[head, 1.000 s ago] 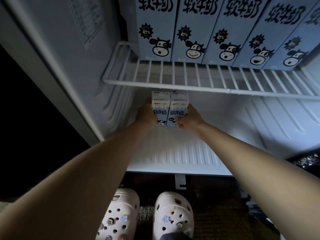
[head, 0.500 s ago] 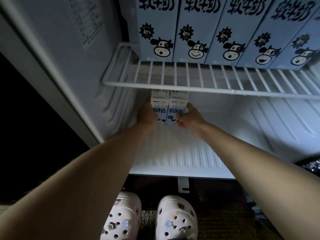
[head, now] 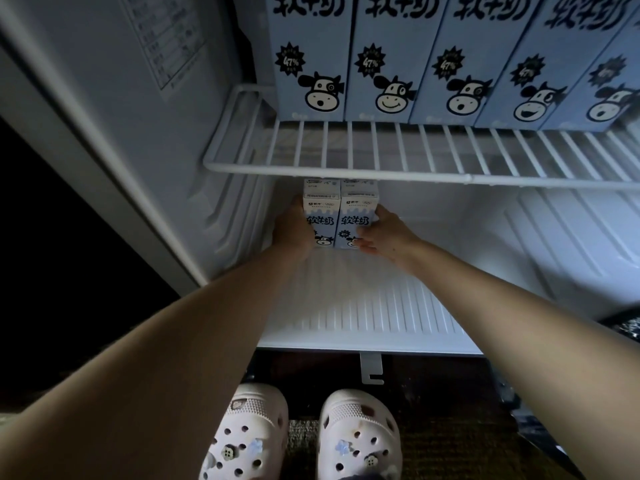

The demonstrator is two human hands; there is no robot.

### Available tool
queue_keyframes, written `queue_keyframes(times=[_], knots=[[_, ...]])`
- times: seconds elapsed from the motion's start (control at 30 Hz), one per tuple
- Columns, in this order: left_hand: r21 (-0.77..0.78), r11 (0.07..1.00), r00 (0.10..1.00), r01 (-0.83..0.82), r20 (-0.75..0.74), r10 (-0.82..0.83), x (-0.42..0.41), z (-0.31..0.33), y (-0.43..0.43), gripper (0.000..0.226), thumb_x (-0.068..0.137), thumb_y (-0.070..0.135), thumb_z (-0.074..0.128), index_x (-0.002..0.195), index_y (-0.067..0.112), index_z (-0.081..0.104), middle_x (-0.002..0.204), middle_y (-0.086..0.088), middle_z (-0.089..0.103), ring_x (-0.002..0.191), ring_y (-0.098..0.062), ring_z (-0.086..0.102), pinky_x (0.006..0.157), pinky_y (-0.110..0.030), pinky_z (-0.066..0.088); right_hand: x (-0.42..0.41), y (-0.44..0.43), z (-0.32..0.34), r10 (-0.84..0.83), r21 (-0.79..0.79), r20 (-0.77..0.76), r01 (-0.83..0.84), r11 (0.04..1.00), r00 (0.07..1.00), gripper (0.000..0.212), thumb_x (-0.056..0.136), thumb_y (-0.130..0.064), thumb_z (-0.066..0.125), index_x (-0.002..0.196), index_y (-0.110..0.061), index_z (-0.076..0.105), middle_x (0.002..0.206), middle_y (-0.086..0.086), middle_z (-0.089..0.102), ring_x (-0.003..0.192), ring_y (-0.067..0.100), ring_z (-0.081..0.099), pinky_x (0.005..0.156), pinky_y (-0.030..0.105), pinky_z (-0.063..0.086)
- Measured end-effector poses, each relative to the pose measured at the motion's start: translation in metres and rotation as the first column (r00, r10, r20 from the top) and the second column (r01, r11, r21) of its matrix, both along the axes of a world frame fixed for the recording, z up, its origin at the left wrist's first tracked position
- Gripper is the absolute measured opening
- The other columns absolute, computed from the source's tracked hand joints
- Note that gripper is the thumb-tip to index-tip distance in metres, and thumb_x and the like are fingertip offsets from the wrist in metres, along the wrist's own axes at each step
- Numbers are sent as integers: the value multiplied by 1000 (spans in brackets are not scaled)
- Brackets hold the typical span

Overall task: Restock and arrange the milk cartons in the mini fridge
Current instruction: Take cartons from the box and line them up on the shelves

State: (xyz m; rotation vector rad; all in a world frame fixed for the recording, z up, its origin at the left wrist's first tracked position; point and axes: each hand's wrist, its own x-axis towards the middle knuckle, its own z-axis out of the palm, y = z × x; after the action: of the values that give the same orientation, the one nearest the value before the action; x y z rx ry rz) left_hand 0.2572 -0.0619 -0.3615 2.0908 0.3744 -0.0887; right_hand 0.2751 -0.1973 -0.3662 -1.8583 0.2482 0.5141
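The job looked partly done. Above the hands, a row of five tall cartons (head: pixel 381 64) stood upright and touching one another on the wire shelf (head: pixel 346 168) of the mini fridge (head: pixel 194 140), cow faces forward. That level seemed filled as far as could be seen, though its right end ran out of view.

Below that shelf, both hands were deep in the lower compartment. The left hand (head: pixel 294 230) gripped the outer side of the left small carton (head: pixel 320 216); its fingers were hidden behind the box. The right hand (head: pixel 384 233) held the right small carton (head: pixel 356 216), thumb on the front face and fingers along the outer side. Between the hands the two boxes were pressed together, upright, near the back left of the compartment. Whether their bases rested on the ribbed floor (head: pixel 363 306) could not be told.

By the look of it, this was the first pair for the lower level and it had not been released. The ribbed floor to the right of the hands and in front of them held no cartons, so most of the lower stocking was probably left.
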Motion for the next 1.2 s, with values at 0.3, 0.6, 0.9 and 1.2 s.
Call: queue_keyframes(times=[0.3,0.6,0.9,1.2], knots=[[-38,999,992,34,-119,-38,1,7,3,38,94,-5,43,131,5,47,134,-16,53,123,-33,52,97,-37,49,-5,-6,11,12,49,-33,-11,999,999,60,92,2,51,144,-19,31,130,18,56,115,32,59,86,28,49],[-111,994,981,23,-191,-44,6,13,1,37,98,0,35,132,11,45,134,-12,52,122,-28,51,99,-37,47,-4,-8,14,38,28,-39,-37,999,999,60,92,3,51,144,-20,32,130,17,55,115,30,59,89,27,49],[-140,990,980,16,-193,-43,4,12,-2,38,98,2,33,133,13,43,134,-10,54,120,-27,54,100,-40,48,-4,-7,11,52,3,-31,-52,999,998,61,94,0,48,146,-22,27,132,16,54,117,28,58,88,25,48],[-196,980,981,-28,-196,-11,4,7,-6,40,98,1,34,135,14,41,132,-9,54,119,-27,55,100,-42,48,-3,-11,11,104,-18,-67,-105,994,992,54,98,-8,44,144,-28,26,133,10,53,122,27,54,93,27,46]])
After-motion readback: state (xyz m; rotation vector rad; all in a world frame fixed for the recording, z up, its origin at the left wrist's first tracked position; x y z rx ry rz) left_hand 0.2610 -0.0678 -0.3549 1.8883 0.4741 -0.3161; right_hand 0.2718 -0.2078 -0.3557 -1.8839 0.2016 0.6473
